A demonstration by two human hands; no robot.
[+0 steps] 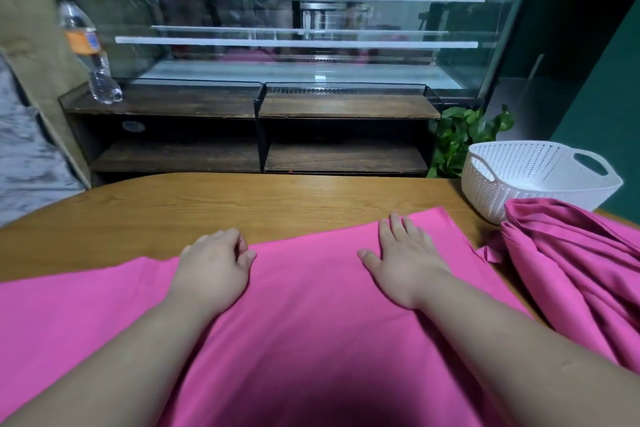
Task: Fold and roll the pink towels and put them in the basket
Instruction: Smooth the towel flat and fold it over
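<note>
A pink towel [304,291] lies spread flat across the wooden table [242,201], its far edge running from lower left to upper right. My left hand [214,263] rests at that far edge with its fingers curled down over it. My right hand [405,260] lies flat on the towel with straight, spread fingers, near the far right corner. A heap of crumpled pink towels [581,267] sits at the right. Behind the heap stands an empty white plastic basket [512,184] with handles.
Beyond the table stands a dark wooden shelf unit [256,107] with a clear water bottle [90,48] on its left end. A glass display case [294,17] rises behind it. A green plant [464,135] grows beside the basket.
</note>
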